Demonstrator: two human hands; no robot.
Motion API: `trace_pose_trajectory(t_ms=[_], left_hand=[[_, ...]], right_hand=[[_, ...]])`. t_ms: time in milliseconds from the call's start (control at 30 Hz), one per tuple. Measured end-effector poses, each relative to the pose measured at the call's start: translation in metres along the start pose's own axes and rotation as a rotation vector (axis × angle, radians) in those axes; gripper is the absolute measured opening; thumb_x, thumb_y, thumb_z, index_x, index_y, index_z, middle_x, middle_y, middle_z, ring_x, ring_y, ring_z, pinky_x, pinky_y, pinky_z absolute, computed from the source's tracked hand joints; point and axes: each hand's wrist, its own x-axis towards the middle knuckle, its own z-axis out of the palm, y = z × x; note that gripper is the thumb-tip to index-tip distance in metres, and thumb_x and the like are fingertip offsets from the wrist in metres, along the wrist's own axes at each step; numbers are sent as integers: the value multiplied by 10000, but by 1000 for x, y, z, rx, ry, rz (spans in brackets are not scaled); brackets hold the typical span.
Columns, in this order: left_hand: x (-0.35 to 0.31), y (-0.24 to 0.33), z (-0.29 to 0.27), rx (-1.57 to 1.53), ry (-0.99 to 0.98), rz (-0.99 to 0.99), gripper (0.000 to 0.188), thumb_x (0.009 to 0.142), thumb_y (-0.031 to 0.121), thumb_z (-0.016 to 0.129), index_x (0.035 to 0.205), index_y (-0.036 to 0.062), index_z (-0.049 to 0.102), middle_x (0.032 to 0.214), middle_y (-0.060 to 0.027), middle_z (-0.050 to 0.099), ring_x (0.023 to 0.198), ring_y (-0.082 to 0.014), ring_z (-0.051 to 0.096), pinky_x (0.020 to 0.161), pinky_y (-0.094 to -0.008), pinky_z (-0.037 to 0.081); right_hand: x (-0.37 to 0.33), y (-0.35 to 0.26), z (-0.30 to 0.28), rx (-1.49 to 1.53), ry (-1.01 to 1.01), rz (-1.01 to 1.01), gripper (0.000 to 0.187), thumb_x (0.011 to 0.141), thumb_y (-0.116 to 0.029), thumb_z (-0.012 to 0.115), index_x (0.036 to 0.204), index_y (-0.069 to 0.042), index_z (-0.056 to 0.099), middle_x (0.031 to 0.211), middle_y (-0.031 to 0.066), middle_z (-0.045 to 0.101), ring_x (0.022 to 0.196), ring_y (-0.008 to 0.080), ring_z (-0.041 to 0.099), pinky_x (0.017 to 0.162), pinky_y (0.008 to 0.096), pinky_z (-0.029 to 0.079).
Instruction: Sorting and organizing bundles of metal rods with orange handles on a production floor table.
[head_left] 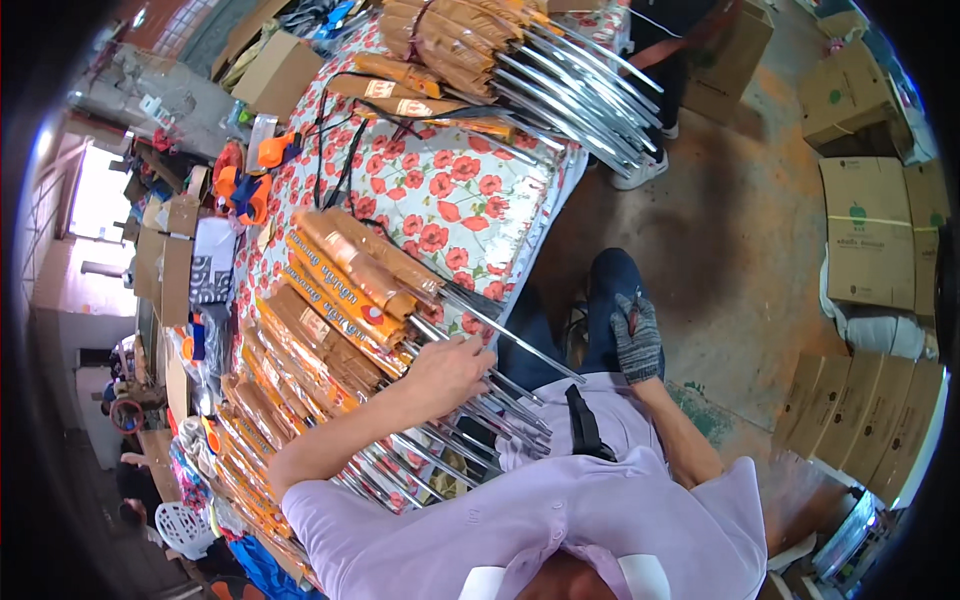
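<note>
Long orange and brown plastic-wrapped bundles [350, 265] lie side by side along the table, slender silvery metal rods [520, 352] sticking out of their near ends. My bare left hand [450, 375] is closed over the rods near where they leave the wrappers; its fingertips are partly hidden. In a grey knitted glove, my right hand [638, 340] rests at my thigh with bent fingers. A small red spot [632, 318] shows between them, too small to name.
A flower-patterned cloth [435, 195] covers the table. More wrapped bundles [450, 45] with rods [580, 95] lie at its far end, near a standing person's shoe [640, 172]. Cardboard boxes [868, 230] line the right side. Orange objects [245, 190] and clutter lie left.
</note>
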Motion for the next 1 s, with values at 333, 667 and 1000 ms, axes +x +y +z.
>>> trace_pose_trajectory(t_ms=[333,667,1000], left_hand=[[-62,9,6,-481,414,-337,418,878,239,782,1229,60,641,1292,-153,603,1240,-340,569,1026,-433,483],[-232,-3,92,-648,1096,-1404,770,875,352,823,1426,-78,500,1358,-204,606,1144,-257,649,982,-352,519],[-183,-22,75,-1061,1196,-1374,995,860,409,829,1540,-49,265,1309,-200,606,1198,-253,611,1029,-388,488]], right_hand=[[142,-148,47,-477,-375,-637,406,904,-397,739,1033,-14,702,981,201,674,957,396,661,836,489,538],[200,-226,129,-753,-426,-871,401,893,-404,722,1096,-59,713,1048,193,678,973,382,678,857,487,543],[112,-261,161,-262,-940,-530,812,886,-542,732,1422,33,525,1302,290,639,1253,414,597,1059,455,476]])
